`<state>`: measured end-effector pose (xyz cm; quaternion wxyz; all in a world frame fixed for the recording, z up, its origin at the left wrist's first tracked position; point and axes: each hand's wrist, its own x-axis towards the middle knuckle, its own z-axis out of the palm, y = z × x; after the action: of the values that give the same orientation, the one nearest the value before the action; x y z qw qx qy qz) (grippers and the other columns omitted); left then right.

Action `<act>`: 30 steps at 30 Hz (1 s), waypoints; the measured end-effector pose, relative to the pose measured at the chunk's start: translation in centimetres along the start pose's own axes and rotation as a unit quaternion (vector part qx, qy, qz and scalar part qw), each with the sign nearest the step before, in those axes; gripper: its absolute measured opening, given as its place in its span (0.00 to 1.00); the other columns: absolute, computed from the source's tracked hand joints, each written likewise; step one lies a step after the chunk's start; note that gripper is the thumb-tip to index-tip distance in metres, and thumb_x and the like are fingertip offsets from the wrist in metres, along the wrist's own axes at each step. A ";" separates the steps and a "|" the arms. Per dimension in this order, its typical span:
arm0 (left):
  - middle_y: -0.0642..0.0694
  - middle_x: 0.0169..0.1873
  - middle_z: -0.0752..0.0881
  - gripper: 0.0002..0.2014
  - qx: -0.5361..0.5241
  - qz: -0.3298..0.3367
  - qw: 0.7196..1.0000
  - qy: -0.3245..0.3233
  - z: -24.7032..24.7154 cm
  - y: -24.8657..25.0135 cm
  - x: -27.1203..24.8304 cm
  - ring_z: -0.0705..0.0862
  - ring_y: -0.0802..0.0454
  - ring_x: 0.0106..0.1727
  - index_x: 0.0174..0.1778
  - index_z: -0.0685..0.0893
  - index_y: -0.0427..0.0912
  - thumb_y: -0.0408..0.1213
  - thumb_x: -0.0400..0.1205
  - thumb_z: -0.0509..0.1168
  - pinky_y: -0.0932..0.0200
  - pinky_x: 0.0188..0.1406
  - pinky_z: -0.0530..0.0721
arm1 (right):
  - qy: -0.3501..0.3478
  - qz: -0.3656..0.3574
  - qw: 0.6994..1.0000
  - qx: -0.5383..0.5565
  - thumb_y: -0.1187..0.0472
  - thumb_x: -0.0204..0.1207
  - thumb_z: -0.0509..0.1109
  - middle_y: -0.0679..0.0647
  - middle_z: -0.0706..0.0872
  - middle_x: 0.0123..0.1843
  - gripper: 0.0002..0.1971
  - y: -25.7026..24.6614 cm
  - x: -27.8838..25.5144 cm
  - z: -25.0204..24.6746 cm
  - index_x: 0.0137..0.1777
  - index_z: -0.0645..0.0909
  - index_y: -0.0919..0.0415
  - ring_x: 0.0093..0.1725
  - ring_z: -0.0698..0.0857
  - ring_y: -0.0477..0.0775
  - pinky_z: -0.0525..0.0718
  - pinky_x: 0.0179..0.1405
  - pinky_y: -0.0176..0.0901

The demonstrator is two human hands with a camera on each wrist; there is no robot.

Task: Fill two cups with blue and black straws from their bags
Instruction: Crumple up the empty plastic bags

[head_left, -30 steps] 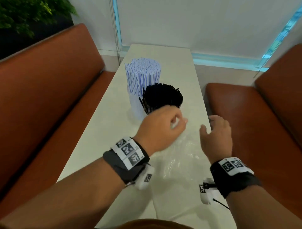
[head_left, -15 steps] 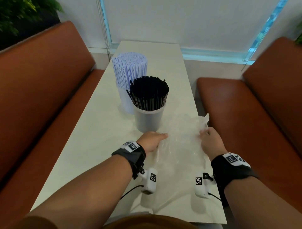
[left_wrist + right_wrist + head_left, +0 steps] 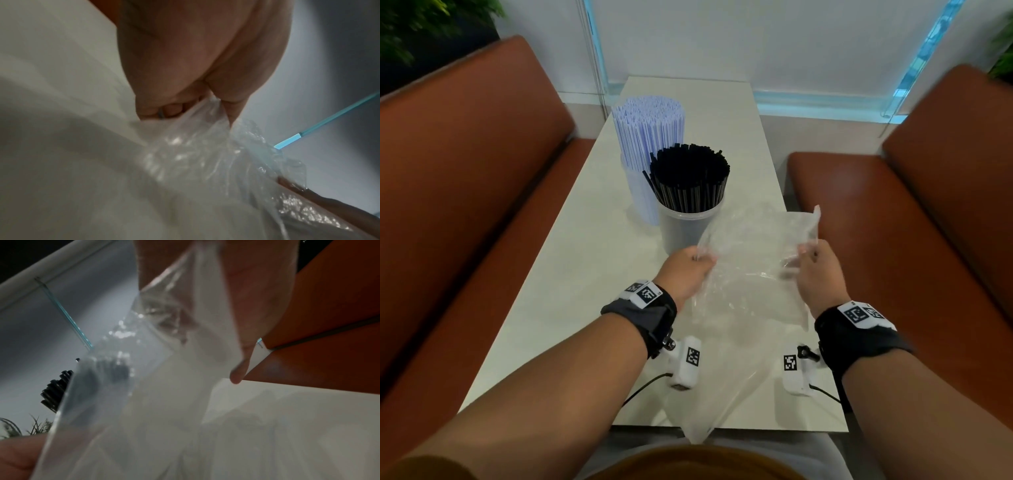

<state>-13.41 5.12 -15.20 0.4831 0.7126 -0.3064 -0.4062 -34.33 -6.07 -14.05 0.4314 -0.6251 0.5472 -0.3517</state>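
Head view. Item: table (image 3: 571, 274), pale top, running between two brown bench seats (image 3: 465, 205). On it, toward the far half, two clear cups touching or nearly so. The farther cup (image 3: 635, 192) holds the blue straws (image 3: 649, 126), packed upright and standing well above its rim; the nearer cup (image 3: 681, 229) holds the black straws (image 3: 690, 178), also upright, a few leaning left. Both look full, so the filling appears done. Item: clear plastic bag (image 3: 750, 274), apparently empty, held just in front of the nearer cup and lifted off the table at its far end, its near end trailing over the table's front edge. The left hand (image 3: 683, 274) pinches the bag's left corner; the right hand (image 3: 820, 274) pinches the right edge, where a strip of film stands up above the fingers. The bag is stretched between them, probably to flatten or fold it out of the way.

Left wrist view. Left hand (image 3: 195, 65) seen from beneath, fingers (image 3: 170, 110) curled in and thumb closed against them, crinkled film (image 3: 195, 154) gathered in the pinch. Blurred; the cups do not show.

Right wrist view. Right hand (image 3: 257, 296) clamps the film (image 3: 164, 369) between thumb and fingers, one fingertip (image 3: 238, 374) pointing down free of it. The sheet hangs across the lens; black straw tips (image 3: 57, 389) show at its left edge, and through it dimly. Table surface (image 3: 308, 426) lies below.
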 end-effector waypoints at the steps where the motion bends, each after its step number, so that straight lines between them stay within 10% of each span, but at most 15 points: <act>1: 0.46 0.43 0.90 0.07 0.007 0.021 1.000 0.022 -0.6 0.3 -0.3 0.87 0.49 0.45 0.49 0.89 0.45 0.44 0.85 0.68 0.52 0.51 0.85 | 0.010 0.010 1.000 0.021 0.56 0.90 0.58 0.51 0.87 0.40 0.09 -0.1 -0.2 -0.4 0.48 0.77 0.51 0.34 0.90 0.53 0.87 0.33 0.49; 7: 0.53 0.34 0.81 0.11 -0.101 0.061 0.992 0.045 -3.5 1.3 -4.1 0.78 0.53 0.35 0.36 0.84 0.56 0.40 0.85 0.68 0.56 0.35 0.79 | -0.002 -0.081 0.996 -0.046 0.50 0.89 0.60 0.48 0.82 0.40 0.11 -1.9 0.1 -2.5 0.48 0.78 0.52 0.34 0.78 0.45 0.75 0.33 0.39; 12: 0.48 0.41 0.88 0.14 -0.225 -0.055 0.973 -0.003 -5.2 -0.5 -7.8 0.88 0.58 0.31 0.57 0.77 0.47 0.28 0.82 0.72 0.64 0.27 0.83 | -0.084 -0.104 0.987 -0.093 0.44 0.81 0.71 0.42 0.85 0.42 0.12 -2.8 -0.1 -1.6 0.49 0.81 0.52 0.34 0.83 0.30 0.75 0.31 0.23; 17: 0.44 0.55 0.87 0.34 -0.063 -0.135 0.988 0.024 -5.5 -5.9 -10.0 0.90 0.49 0.49 0.73 0.71 0.49 0.36 0.74 0.80 0.57 0.37 0.86 | -0.186 -0.059 0.943 -0.270 0.37 0.74 0.76 0.58 0.83 0.53 0.26 0.3 -1.0 1.2 0.53 0.81 0.62 0.52 0.83 0.60 0.80 0.52 0.52; 20: 0.40 0.63 0.83 0.45 0.075 -0.153 0.985 0.038 -5.8 -8.4 -10.5 0.87 0.44 0.54 0.79 0.64 0.44 0.47 0.71 0.83 0.56 0.37 0.85 | -0.196 0.025 0.922 -0.334 0.34 0.73 0.75 0.63 0.84 0.60 0.36 1.6 -2.0 2.6 0.65 0.79 0.65 0.59 0.84 0.65 0.82 0.59 0.53; 24: 0.43 0.62 0.80 0.52 0.155 -0.185 0.969 0.063 -7.8 -9.2 -10.6 0.87 0.43 0.54 0.77 0.64 0.38 0.65 0.67 0.78 0.53 0.40 0.89 | -0.215 0.107 0.915 -0.325 0.40 0.72 0.80 0.64 0.88 0.51 0.33 2.7 -2.6 3.4 0.58 0.84 0.73 0.51 0.87 0.64 0.79 0.48 0.46; 27: 0.49 0.51 0.81 0.49 0.117 -0.184 0.974 0.063 -8.3 -8.9 -10.4 0.87 0.50 0.47 0.69 0.68 0.40 0.69 0.62 0.76 0.56 0.30 0.88 | -0.202 0.100 0.940 -0.257 0.44 0.78 0.75 0.63 0.89 0.56 0.25 3.4 -3.4 4.1 0.56 0.85 0.70 0.57 0.87 0.65 0.81 0.54 0.49; 30: 0.53 0.57 0.81 0.51 0.005 -0.176 0.978 0.112 -8.0 -8.6 -9.5 0.84 0.52 0.52 0.80 0.66 0.41 0.63 0.68 0.79 0.51 0.50 0.87 | -0.164 0.118 0.979 -0.038 0.49 0.81 0.74 0.61 0.89 0.55 0.17 4.0 -4.5 4.5 0.58 0.83 0.62 0.55 0.88 0.64 0.87 0.61 0.61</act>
<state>-10.57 19.51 -18.96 0.4316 0.7987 -0.1221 -0.4011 -32.43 -1.04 -19.36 0.5301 -0.6211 0.5518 -0.1698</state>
